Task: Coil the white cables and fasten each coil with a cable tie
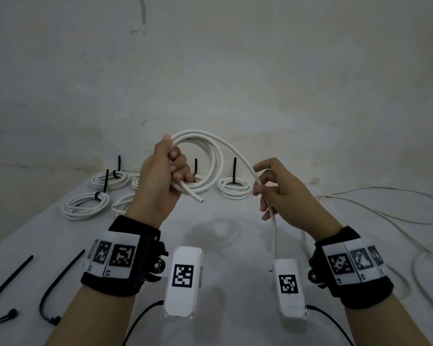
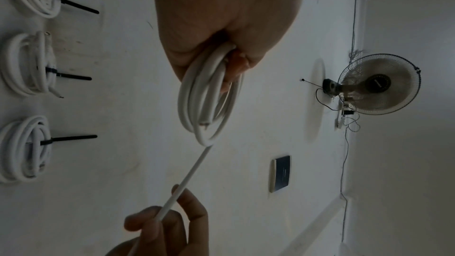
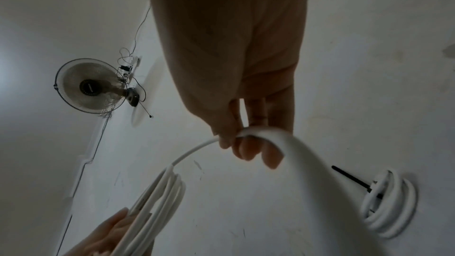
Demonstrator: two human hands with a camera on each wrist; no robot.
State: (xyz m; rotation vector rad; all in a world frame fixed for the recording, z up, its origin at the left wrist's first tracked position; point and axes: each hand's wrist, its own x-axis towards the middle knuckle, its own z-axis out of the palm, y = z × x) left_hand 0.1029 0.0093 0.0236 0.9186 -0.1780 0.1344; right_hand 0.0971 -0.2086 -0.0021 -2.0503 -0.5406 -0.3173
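- White cloth covers the desk [image 1: 223,245], which stands against a stained pale wall [image 1: 235,71].
- Nearest, at the left edge, lie two loose black cable ties [image 1: 58,278], not yet used.
- Above the desk the left hand [image 1: 160,186] has its fingers curled tight round a part-made coil [image 1: 210,166] of white cable, about three loops, with one cut end poking out below the fist.
- The right hand [image 1: 283,193] pinches the running length of the same cable between thumb and fingers; the tail hangs down past the wrist.
- Judged by its smooth, springy arcs, the cable is light but fairly stiff and will want to unwind, so the grip belongs where the loops cross.
- To the right lie loose white cables [image 1: 385,211]; their number cannot be told.
- Farthest back lie finished coils [image 1: 234,188], at least five, four showing an upright black tie tail; the left hand hides part of two.
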